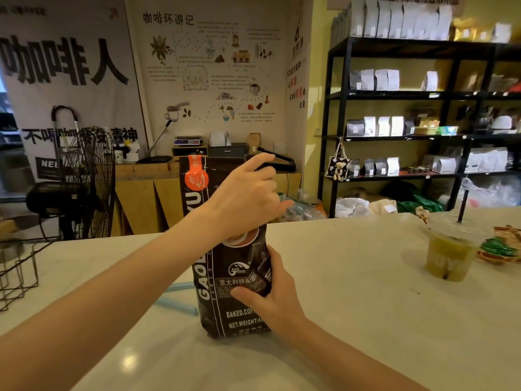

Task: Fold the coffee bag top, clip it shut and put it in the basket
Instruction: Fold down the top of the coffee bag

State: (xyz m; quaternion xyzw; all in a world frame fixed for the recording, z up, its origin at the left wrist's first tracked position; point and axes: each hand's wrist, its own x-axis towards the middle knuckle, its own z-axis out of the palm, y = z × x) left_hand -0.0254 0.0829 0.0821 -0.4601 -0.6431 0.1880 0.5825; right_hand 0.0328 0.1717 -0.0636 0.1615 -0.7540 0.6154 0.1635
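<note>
A tall dark brown coffee bag [222, 277] with an orange label stands upright on the white table [352, 292]. My left hand [245, 198] reaches across its front and pinches the bag's top edge at the upper right. My right hand [270, 294] grips the bag's lower right side, thumb on the front. Two light blue clip bars [177, 301] lie on the table just left of the bag, partly hidden behind it. A black wire basket [17, 272] sits at the table's left edge.
An iced green drink in a plastic cup with a black straw [451, 249] stands on the right of the table, beside a patterned pouch [501, 244]. A black fan [84, 182] and shelves of coffee bags [423, 108] stand beyond the table.
</note>
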